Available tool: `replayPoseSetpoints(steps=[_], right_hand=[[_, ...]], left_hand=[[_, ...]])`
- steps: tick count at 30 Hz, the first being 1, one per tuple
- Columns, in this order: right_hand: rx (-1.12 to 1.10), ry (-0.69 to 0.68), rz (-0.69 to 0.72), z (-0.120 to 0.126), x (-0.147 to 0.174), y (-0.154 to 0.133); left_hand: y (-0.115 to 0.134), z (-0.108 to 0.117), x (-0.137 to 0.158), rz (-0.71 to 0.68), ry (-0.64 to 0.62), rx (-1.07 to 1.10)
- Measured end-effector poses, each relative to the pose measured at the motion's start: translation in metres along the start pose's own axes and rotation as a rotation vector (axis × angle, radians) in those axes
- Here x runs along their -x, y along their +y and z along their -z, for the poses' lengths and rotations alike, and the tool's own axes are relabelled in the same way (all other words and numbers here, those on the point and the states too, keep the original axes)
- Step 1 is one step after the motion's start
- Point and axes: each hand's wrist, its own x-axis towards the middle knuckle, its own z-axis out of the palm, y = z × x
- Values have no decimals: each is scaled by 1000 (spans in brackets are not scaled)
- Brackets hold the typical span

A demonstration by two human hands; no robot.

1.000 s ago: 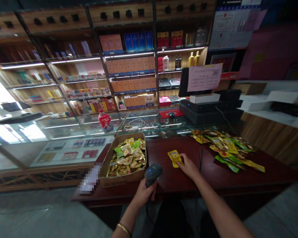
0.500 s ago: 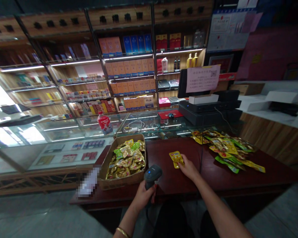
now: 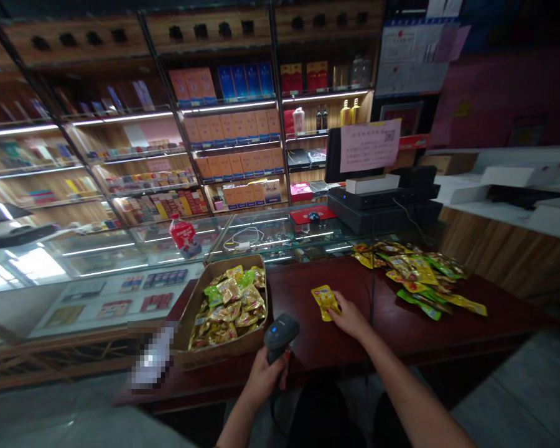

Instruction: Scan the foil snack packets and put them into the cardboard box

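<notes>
My left hand (image 3: 265,374) is wrapped round the grip of a dark barcode scanner (image 3: 281,331), held over the front edge of the table with a small blue light on its top. Between the fingers of my right hand (image 3: 348,317) is a yellow snack packet (image 3: 325,302), its printed face up, just above or on the tabletop. A cardboard box (image 3: 185,309) full of gold, yellow and green packets (image 3: 233,305) stands to the left of the scanner. On the right lies a loose pile of similar packets (image 3: 415,269).
The dark red table (image 3: 303,280) meets a glass display counter (image 3: 280,239) at its far side. On that counter are a red-labelled bottle (image 3: 185,236), a monitor with a pink paper sheet (image 3: 369,144), and a mouse (image 3: 314,217) on a red mat. Stocked shelves (image 3: 233,146) line the back wall.
The view has turned slightly, so the surroundings sit further left. Both hands keep hold of the scanner and the packet, with little movement relative to the table.
</notes>
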Motion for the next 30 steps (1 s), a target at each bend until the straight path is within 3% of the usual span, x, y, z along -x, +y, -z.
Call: replayPoseSetpoints(steps=[14,21,26,30], right_hand=[[85,-9,23,1,2,-4],[26,-32,24,7,3,-11],[17,-7,11,4,2,-10],[-41,98,-61,4,0,-2]], left_hand=[[5,-1,2,-29,-7,-29],[5,-1,1,-35,-3,-47],[9,-4,2,4,2,-28],[12,-8,3,24,13,23]])
